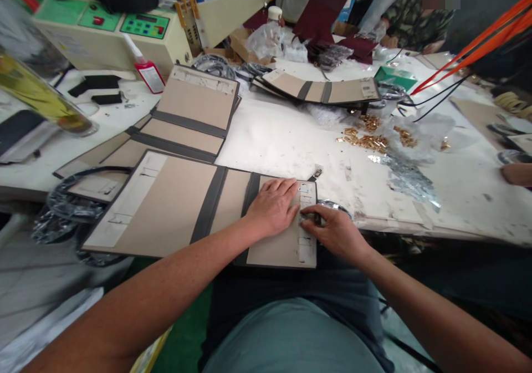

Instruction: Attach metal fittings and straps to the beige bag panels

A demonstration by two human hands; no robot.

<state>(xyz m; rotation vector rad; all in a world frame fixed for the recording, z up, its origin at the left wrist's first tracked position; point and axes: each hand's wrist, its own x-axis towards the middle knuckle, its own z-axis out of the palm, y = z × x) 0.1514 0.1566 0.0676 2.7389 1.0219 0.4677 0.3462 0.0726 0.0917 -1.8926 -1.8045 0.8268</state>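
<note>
A tan cardboard folder cover [174, 207] with dark grey spine strips lies open flat at the table's near edge. My left hand [274, 207] rests palm down on its right panel, fingers stretched out flat. My right hand [332, 230] is at the panel's right edge, fingertips pinched on a small dark metal piece [308, 215] over the white strip there. Another small clip [316, 172] lies just beyond the cover's far right corner.
More open covers [195, 112] are stacked behind, and another [324, 90] lies farther back. A pile of small brass parts [369, 134] in plastic sits right of centre. A cream machine [124, 35], a glue bottle [145, 68] and another person [415, 18] are at the back.
</note>
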